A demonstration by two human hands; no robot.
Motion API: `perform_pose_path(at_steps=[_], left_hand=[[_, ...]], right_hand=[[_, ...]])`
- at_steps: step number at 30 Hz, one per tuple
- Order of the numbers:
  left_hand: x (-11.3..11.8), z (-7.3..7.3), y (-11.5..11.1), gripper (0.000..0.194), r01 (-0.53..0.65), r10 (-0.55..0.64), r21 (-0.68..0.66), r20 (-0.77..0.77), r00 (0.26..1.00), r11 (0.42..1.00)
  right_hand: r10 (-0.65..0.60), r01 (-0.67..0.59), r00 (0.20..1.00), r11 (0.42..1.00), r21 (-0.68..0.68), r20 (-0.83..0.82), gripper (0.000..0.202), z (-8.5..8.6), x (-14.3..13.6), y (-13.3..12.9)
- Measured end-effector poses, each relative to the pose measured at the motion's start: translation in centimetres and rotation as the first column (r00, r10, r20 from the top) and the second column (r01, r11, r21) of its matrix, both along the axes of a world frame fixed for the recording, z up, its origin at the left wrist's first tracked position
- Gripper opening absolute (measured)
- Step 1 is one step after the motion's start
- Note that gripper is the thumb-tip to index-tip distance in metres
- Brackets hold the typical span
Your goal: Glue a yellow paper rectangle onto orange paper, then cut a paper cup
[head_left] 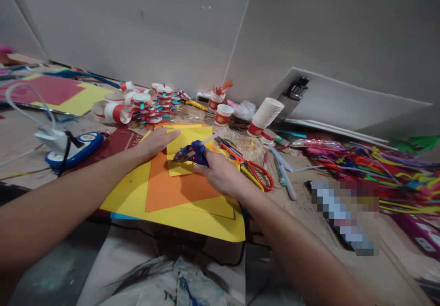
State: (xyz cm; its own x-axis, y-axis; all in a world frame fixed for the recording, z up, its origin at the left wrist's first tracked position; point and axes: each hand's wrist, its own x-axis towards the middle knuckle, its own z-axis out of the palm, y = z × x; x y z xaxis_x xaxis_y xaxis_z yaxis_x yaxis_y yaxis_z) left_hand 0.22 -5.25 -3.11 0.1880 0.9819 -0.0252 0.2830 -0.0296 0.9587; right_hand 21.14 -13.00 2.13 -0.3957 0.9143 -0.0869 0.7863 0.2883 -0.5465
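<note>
Blue glue gun (196,154) gripped in R hand (223,173), nozzle twd approx. 8–9 o'clock, above sm. yellow sheet (175,169). L hand (156,144) at 9–10 o'clock, fingers extended on yellow paper (can't tell if pinching). Orange sheet (161,193) & lg. yellow sheet (132,205) underneath. Red-handled scissors (253,165) approx. 3 o'clock, cup stack (266,116) 2 o'clock, blue-edged power strip (77,155) 9 o'clock.
</note>
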Motion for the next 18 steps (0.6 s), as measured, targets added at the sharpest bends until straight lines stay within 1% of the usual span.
perform_pose_path(at_steps=[4, 8, 12, 18], left_hand=[[-0.3, -0.2, 0.2, 0.043, 0.0, 0.007, 0.058, -0.107, 0.994, 0.998], [-0.4, -0.3, 0.3, 0.045, -0.015, 0.024, 0.064, -0.144, 0.989, 0.998], [-0.3, -0.2, 0.2, 0.042, 0.002, 0.003, 0.064, -0.085, 0.996, 0.998], [0.2, 0.1, -0.1, 0.039, 0.007, -0.005, -0.027, 0.072, 0.997, 1.0]], right_hand=[[0.015, -0.015, 1.0, 1.0, 0.016, -0.013, 0.029, -0.7, -1.2, 0.5], [0.012, -0.01, 0.999, 0.999, 0.036, -0.033, 0.03, -1.0, -1.5, 0.8], [0.014, -0.014, 1.0, 1.0, 0.006, -0.016, 0.03, -0.6, -1.1, 0.4], [0.028, -0.027, 0.999, 0.999, -0.034, 0.022, 0.025, 0.6, 0.5, -0.5]])
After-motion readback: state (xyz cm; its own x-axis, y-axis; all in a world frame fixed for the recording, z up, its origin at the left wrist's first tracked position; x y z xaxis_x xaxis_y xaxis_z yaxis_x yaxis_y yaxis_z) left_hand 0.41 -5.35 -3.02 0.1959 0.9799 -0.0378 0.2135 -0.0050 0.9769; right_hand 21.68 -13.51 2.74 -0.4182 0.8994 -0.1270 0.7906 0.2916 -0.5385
